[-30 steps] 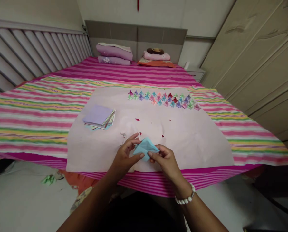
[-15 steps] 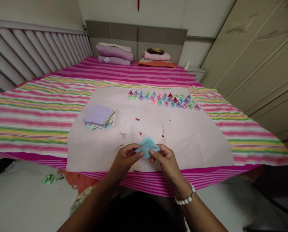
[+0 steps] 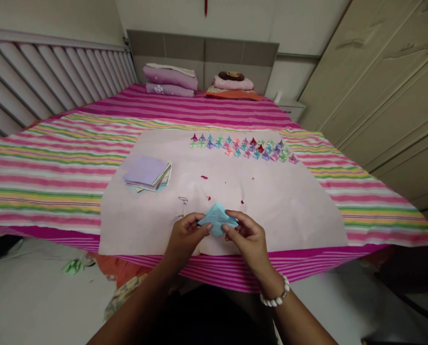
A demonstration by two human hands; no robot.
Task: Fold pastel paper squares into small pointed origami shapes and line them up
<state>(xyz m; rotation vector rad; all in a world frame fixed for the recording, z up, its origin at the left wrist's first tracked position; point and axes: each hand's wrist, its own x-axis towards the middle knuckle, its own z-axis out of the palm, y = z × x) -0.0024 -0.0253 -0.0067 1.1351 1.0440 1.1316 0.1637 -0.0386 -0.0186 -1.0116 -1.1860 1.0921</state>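
A light blue piece of folded origami paper point(image 3: 217, 218), roughly diamond-shaped, is held just above the front part of a large pale sheet point(image 3: 293, 206). My left hand point(image 3: 187, 235) pinches its left corner between thumb and fingers. On the other side, my right hand point(image 3: 247, 235) grips the right corner, with the thumb on the near face and the index finger along the upper edge. A white bead bracelet point(image 3: 275, 298) circles my right wrist. Parts of the paper's corners are covered by my fingers.
Rows of small colourful folded paper pieces point(image 3: 247, 154) stand at the sheet's far side. A stack of square paper point(image 3: 147, 171), lilac on top, lies at the left. Small red scraps point(image 3: 204, 178) and a little metal-looking item point(image 3: 183, 200) lie beyond my hands. Striped bedding point(image 3: 49, 175) surrounds the sheet.
My right index finger has moved up onto the paper's upper right edge. The paper has turned slightly, its top corner shifting a little left. Both hands keep hold.
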